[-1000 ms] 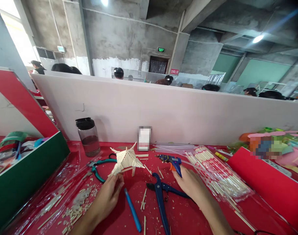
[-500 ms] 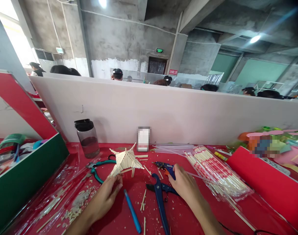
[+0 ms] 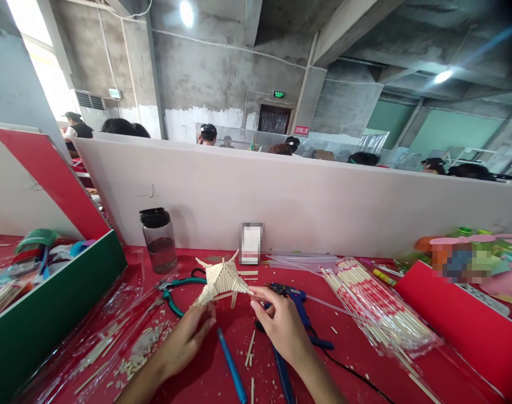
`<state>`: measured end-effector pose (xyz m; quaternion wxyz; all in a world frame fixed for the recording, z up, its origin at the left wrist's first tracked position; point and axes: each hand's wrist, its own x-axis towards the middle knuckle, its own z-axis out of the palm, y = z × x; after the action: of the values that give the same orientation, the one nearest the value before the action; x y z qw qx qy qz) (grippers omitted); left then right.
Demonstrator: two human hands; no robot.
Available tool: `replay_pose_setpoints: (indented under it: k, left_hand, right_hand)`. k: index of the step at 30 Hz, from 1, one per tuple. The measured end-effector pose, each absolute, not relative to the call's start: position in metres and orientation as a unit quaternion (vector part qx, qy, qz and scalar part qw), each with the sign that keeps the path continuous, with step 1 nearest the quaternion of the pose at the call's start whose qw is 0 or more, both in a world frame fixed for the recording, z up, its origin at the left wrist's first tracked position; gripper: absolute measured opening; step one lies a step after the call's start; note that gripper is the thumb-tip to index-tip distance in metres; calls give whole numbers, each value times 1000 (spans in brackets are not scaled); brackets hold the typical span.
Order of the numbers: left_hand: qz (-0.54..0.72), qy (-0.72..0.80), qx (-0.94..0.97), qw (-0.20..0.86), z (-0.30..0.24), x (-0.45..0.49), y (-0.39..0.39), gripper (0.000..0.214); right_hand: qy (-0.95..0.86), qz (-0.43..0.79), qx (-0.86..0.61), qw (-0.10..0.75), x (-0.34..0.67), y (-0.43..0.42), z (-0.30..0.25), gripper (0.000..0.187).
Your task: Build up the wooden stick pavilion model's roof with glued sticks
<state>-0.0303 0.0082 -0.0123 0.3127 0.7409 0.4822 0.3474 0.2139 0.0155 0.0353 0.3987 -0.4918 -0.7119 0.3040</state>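
Two bare hands meet at a small stick roof (image 3: 222, 279), a peaked model of pale sticks laid side by side, which sits low over the red surface (image 3: 234, 317) in front of a white partition (image 3: 323, 207). The left hand (image 3: 187, 338) comes up from below the roof's near left corner, and its fingers (image 3: 205, 324) are clamped on that corner, thumb on top. The right hand (image 3: 283, 325) reaches in from the roof's right with its fingers (image 3: 261, 292) curled. The forefinger tip touches the roof's right eave tip, but I cannot tell whether thumb and forefinger are pinched on it or slightly apart. Just right of the roof, behind the right hand, a blue glue gun (image 3: 296, 295) lies on the surface, its black cord (image 3: 352, 376) trailing away from the roof. Under the right wrist lie blue-handled cutters (image 3: 284, 377), partly hidden. Below the roof, between the two hands, a blue pen-like rod (image 3: 233, 370) lies slanted, with loose stick offcuts (image 3: 251, 348) beside it. Just left of the roof are green-handled pliers (image 3: 176, 286), and farther left and back a dark-lidded jar (image 3: 160, 240). Well to the roof's right lies a clear-wrapped bundle of sticks (image 3: 374, 303), and beyond it a red roll (image 3: 458, 328). Far left of the roof stands a green-sided box (image 3: 49, 317). Directly behind the roof a small blurred card (image 3: 251, 243) stands by the partition
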Motion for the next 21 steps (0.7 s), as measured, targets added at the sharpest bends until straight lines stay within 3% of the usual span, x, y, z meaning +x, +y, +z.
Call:
replay_pose_setpoints:
  k: [12,21]
  left_hand:
    - [368,463,738,325,-9,-30,6,30]
    - [364,485,743,282,-13,-33,1,30]
  right_hand:
    - [-775,260,-441,369,219,-1,45,10]
    - [-765,278,-443,377,220,-1,42,12]
